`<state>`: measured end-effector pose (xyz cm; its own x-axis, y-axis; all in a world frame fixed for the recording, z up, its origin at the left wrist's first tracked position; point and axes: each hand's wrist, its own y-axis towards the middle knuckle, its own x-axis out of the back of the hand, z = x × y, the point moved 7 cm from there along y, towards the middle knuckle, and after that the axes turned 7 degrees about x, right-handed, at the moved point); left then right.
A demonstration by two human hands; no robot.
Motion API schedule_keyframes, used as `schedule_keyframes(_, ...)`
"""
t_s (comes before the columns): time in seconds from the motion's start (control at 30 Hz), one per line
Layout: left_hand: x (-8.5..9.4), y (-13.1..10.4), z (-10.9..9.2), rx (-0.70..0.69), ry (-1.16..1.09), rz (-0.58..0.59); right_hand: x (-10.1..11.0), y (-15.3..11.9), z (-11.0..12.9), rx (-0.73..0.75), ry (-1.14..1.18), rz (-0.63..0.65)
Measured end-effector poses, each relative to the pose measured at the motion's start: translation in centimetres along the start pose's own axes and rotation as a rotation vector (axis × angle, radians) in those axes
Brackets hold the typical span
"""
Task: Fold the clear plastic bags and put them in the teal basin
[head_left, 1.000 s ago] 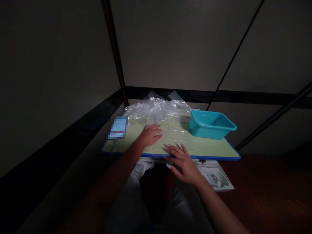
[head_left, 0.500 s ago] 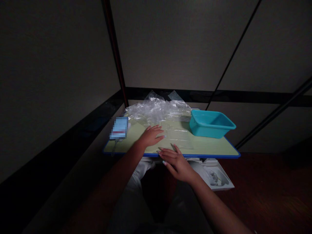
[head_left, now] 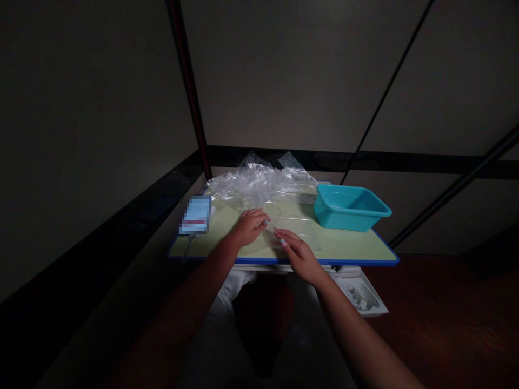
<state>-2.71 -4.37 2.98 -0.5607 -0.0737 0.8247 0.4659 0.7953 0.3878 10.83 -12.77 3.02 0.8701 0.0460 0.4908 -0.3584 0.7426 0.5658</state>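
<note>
A clear plastic bag [head_left: 298,241] lies flat on the yellow-green tabletop, its left side rumpled between my hands. My left hand [head_left: 249,227] rests palm down at that left side, fingers stretched forward and the thumb close below them. From the right, my right hand [head_left: 300,258] reaches over the bag's near part. Its thumb and fingers close on the film, though the grip itself is hard to make out. Behind both hands spreads a loose heap of clear plastic bags [head_left: 259,183].
A turquoise plastic basin [head_left: 352,216] stands at the table's right. At the left is a blurred-out phone-like screen [head_left: 197,215] with a cable. The table [head_left: 348,248] has a blue edge. Below it on the right sits an open white drawer or box [head_left: 375,308]. Walls stand behind and left.
My right hand has moved forward from the table's front edge onto the bag, its spread fingers drawing together. My left hand has curled slightly and shifted little. The bag's left side has become rumpled.
</note>
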Motion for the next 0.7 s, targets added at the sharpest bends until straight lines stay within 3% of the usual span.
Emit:
schedule_keyframes(0.23,-0.8,0.0,-0.5,-0.034,0.072,0.053,0.1,-0.3,-0.4,0.004,-0.027,-0.009)
schedule_keyframes(0.47,-1.7,-0.2,0.0,0.017,0.159,0.104,2.8,-2.3,-0.4,0.009,-0.209,-0.066)
schedule_keyframes(0.7,-1.8,-0.3,0.2,0.043,0.21,0.127,2.7,-4.6,-1.2,-0.061,-0.619,0.133)
